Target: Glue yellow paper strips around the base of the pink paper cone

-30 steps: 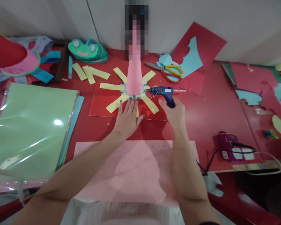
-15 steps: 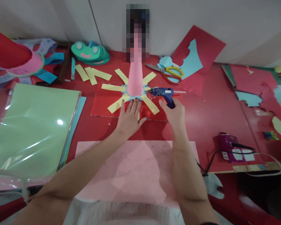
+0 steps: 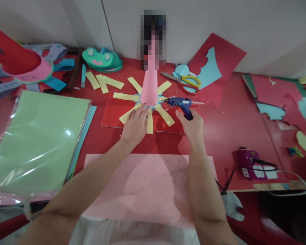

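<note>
A tall pink paper cone [image 3: 150, 88] stands on a blue scalloped base with yellow paper strips [image 3: 165, 115] fanned out around it. Beneath lies a red sheet [image 3: 108, 114]. My left hand [image 3: 136, 124] rests at the cone's front edge, fingers stretched over a strip and the base; it grasps nothing that I can see. Closed around the handle of a blue hot glue gun [image 3: 181, 102] is my right hand [image 3: 193, 126]. The gun's nozzle points left at the right side of the base, close to a strip; whether it touches is unclear.
Scissors [image 3: 190, 80] lie behind the glue gun, near blue and red paper scraps. Loose yellow strips [image 3: 103, 83] and green frog cutouts [image 3: 102, 61] sit back left. Wrapped green paper [image 3: 46, 136] lies left, a pink sheet [image 3: 148, 177] in front, a purple power adapter [image 3: 250, 163] right.
My left hand has shifted slightly left, uncovering the front yellow strip. My right hand still holds the glue gun at the base's right side. The whole view has moved slightly.
</note>
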